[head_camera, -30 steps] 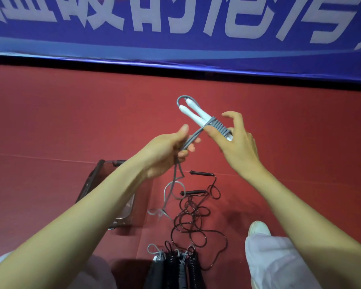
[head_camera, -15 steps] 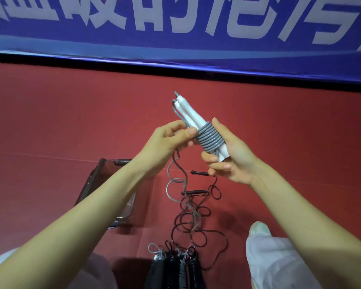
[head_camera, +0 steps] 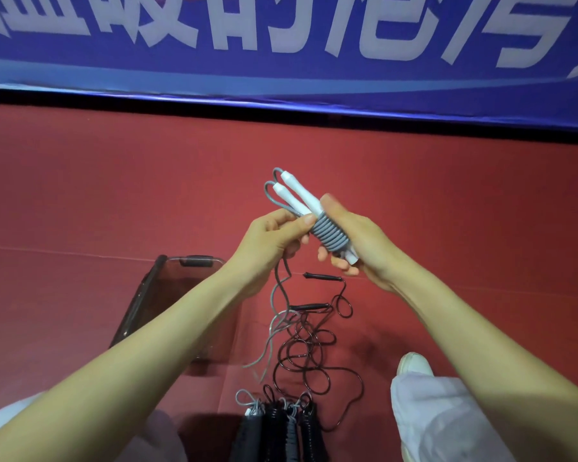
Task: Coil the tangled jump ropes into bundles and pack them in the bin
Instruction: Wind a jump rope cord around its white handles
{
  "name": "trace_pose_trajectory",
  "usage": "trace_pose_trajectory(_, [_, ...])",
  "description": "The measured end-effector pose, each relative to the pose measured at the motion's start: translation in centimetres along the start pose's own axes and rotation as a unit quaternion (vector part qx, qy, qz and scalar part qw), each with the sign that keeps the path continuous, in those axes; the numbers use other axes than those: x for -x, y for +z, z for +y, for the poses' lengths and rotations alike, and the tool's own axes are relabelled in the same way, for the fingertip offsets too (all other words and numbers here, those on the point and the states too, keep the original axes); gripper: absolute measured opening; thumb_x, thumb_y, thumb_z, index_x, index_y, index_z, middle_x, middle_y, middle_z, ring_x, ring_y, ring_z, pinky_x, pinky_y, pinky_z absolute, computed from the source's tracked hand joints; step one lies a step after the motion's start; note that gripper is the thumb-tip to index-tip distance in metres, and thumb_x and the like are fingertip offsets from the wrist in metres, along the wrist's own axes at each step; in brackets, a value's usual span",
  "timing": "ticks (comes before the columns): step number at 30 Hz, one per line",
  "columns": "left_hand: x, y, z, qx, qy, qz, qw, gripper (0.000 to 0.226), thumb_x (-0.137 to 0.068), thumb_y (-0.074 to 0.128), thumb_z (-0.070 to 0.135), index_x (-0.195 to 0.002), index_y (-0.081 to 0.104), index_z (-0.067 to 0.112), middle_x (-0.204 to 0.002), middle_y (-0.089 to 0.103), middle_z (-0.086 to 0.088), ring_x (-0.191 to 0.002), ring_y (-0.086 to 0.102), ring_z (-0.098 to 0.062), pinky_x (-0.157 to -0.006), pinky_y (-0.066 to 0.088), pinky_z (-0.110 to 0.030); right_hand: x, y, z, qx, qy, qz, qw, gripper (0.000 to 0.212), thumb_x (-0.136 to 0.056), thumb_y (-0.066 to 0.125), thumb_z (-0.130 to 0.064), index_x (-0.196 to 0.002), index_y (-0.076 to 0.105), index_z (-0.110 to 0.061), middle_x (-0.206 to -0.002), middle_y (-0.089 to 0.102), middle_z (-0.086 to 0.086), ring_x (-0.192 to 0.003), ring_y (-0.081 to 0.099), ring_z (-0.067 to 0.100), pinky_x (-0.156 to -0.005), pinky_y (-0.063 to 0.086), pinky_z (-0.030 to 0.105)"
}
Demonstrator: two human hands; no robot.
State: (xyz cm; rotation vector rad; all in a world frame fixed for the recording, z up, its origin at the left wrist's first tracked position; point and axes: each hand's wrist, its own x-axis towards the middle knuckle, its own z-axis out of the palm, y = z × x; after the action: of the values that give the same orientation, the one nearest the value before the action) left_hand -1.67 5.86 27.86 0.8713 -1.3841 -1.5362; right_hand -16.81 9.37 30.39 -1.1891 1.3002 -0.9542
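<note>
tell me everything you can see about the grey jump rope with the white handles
The grey jump rope has two white, plastic-looking handles lying side by side, tips pointing up and away, with a small grey loop at each tip. Its cord is wound in tight turns around the handles' middle. The right hand grips the bundle; the left hand pinches the cord beside the coil. The loose tail hangs down to the red floor, by a tangled black rope.

One grey rope (head_camera: pixel 329 235), one black rope (head_camera: pixel 309 349), four bundles (head_camera: pixel 275 432), one bin (head_camera: pixel 138 301).
</note>
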Motion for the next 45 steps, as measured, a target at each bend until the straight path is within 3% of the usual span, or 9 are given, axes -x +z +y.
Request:
trace_pose_trajectory(7, [-0.1,-1.3,1.3,-0.134,-0.004,-0.120,0.984,0.033,-0.093,0.047,0.042,-0.119,0.062,0.028,-0.054,0.044,0.002,-0.049,0.029,-0.010,-0.049,0.026,-0.020,0.0,-0.8,0.0,-0.102,-0.032,0.009,0.994,0.041,-0.087,0.050,-0.058,-0.107,0.063,-0.025,-0.056,0.053,0.007,-0.033,0.029,0.010,-0.034,0.018,0.014])
trace_pose_trajectory(10, [-0.4,-3.0,1.7,-0.175,-0.021,-0.135,0.975,0.050,-0.092,0.042,0.053,-0.107,0.074,0.018,-0.060,0.040,0.005,-0.060,0.030,-0.012,-0.059,0.029,-0.019,0.0,-1.9,-0.7,-0.107,-0.024,-0.009,0.994,0.042,-0.083,0.049,-0.062,-0.103,0.063,-0.027,-0.052,0.049,0.005,-0.031,0.027,0.009,-0.036,0.014,0.014])
trace_pose_trajectory(16, [-0.5,-4.3,2.2,-0.116,0.007,-0.138,0.984,0.014,-0.072,0.066,0.017,-0.073,0.079,0.023,-0.073,0.070,0.011,-0.075,0.059,-0.002,-0.077,0.043,-0.013,0.9,-1.1,-1.1,-0.115,0.022,-0.145,0.982,0.067,-0.074,0.038,-0.072,-0.113,0.061,-0.022,-0.047,0.044,0.005,-0.027,0.028,0.007,-0.033,0.018,0.012])
trace_pose_trajectory(21, [-1.4,-6.7,1.0,-0.218,0.004,-0.081,0.973,0.034,-0.074,0.077,0.010,-0.107,0.069,0.008,-0.108,0.071,-0.011,-0.103,0.067,-0.025,-0.094,0.052,-0.046,1.4,-1.4,-1.3,-0.027,0.105,-0.257,0.960,0.059,-0.072,0.044,-0.066,-0.099,0.061,-0.016,-0.045,0.047,0.003,-0.027,0.031,0.005,-0.030,0.021,0.012])
trace_pose_trajectory(26, [-0.6,-5.5,1.8,-0.343,0.022,-0.194,0.919,0.014,-0.074,0.078,0.003,-0.078,0.076,0.016,-0.077,0.071,-0.001,-0.069,0.063,-0.011,-0.063,0.051,-0.029,1.2,-0.5,-0.8,0.204,0.192,-0.308,0.909,0.058,-0.076,0.052,-0.065,-0.102,0.056,-0.013,-0.053,0.049,0.004,-0.033,0.033,0.008,-0.033,0.021,0.015])
trace_pose_trajectory(31, [-0.6,-3.6,0.4,-0.437,0.057,-0.151,0.885,0.011,-0.071,0.083,0.014,-0.076,0.075,0.020,-0.074,0.064,0.009,-0.068,0.058,-0.001,-0.066,0.043,-0.017,0.7,1.0,0.5,0.507,0.123,-0.123,0.844,0.060,-0.083,0.051,-0.070,-0.107,0.044,-0.016,-0.077,0.063,0.006,-0.065,0.056,0.023,-0.056,0.038,0.030])
trace_pose_trajectory(34, [-0.4,-2.1,0.7,-0.356,0.074,-0.053,0.930,0.007,-0.085,0.072,0.013,-0.081,0.066,0.015,-0.061,0.057,0.013,-0.052,0.047,0.002,-0.054,0.036,-0.014,0.3,0.9,1.2,0.619,0.012,0.068,0.782,0.061,-0.088,0.047,-0.066,-0.125,0.035,-0.019,-0.111,0.062,0.011,-0.103,0.059,0.036,-0.073,0.035,0.038])
trace_pose_trajectory(39, [-0.2,0.1,1.1,0.055,-0.130,-0.015,0.990,0.009,-0.093,0.057,0.007,-0.099,0.050,0.006,-0.073,0.050,-0.001,-0.043,0.040,-0.004,-0.036,0.030,-0.014,-0.5,-0.3,1.0,0.630,-0.109,0.202,0.742,0.065,-0.092,0.042,-0.062,-0.141,0.027,-0.022,-0.120,0.061,0.007,-0.099,0.063,0.038,-0.073,0.043,0.039])
trace_pose_trajectory(45, [-0.6,-1.2,1.7,0.079,-0.252,-0.115,0.958,0.025,-0.083,0.058,0.027,-0.094,0.068,0.007,-0.067,0.055,0.005,-0.046,0.033,-0.002,-0.043,0.032,-0.011,0.0,-1.0,0.8,0.599,-0.189,0.256,0.735,0.070,-0.090,0.049,-0.059,-0.146,0.028,-0.022,-0.124,0.057,0.003,-0.100,0.063,0.034,-0.066,0.037,0.035])
